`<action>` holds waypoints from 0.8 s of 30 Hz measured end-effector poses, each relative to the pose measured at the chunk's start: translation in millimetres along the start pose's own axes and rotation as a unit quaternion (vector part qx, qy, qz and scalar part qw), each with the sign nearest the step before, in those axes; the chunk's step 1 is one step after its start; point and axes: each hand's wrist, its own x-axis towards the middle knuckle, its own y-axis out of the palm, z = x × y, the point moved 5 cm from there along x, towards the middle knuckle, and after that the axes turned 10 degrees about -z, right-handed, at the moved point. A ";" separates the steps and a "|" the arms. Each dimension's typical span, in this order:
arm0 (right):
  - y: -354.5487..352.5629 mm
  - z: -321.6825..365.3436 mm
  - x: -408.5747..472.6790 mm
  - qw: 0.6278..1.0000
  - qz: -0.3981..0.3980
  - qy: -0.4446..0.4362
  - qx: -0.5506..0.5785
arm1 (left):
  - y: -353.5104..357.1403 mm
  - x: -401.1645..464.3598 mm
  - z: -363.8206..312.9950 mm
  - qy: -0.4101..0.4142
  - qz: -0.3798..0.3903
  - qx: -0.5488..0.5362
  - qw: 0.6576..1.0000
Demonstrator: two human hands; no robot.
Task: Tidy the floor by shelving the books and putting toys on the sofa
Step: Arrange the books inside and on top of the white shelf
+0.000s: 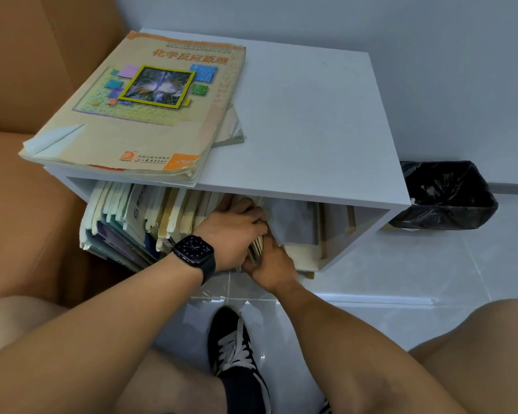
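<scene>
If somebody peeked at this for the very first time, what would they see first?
Probably the big textbook with the colourful cover, lying on top of the white shelf at its left end. Next, the two hands in the middle: the left hand, with a black watch on its wrist, and the right hand are pushing a book in among the books in the shelf. A black bin sits on the floor to the right.

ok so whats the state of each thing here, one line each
left hand: gripping books in the shelf
right hand: gripping the same books from below
books: upright, partly pushed in
shelf: open-fronted, mostly filled
textbook stack: lying flat on top
bin: lined, open
</scene>
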 end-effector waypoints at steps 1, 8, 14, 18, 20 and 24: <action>1.1 1.4 -1.2 1.000 -0.009 0.004 0.001 | 0.7 0.0 0.0 -0.001 0.001 -0.001 1.000; -2.4 0.1 4.1 0.999 0.011 -0.030 -0.006 | -1.8 0.4 1.5 0.003 0.012 -0.018 1.000; 0.9 -0.1 3.7 1.000 -0.002 -0.013 -0.003 | 2.6 -0.4 3.3 0.010 -0.001 -0.006 1.000; 2.6 -0.4 3.4 0.998 -0.040 0.027 0.036 | 4.3 0.3 3.1 0.006 -0.015 0.001 1.000; 4.6 1.2 1.4 0.995 -0.063 0.053 0.056 | 8.9 -0.7 1.8 0.009 -0.013 0.005 1.000; 8.3 4.6 1.7 0.992 -0.073 0.088 0.054 | 11.1 -0.9 4.3 0.017 -0.007 0.007 1.000</action>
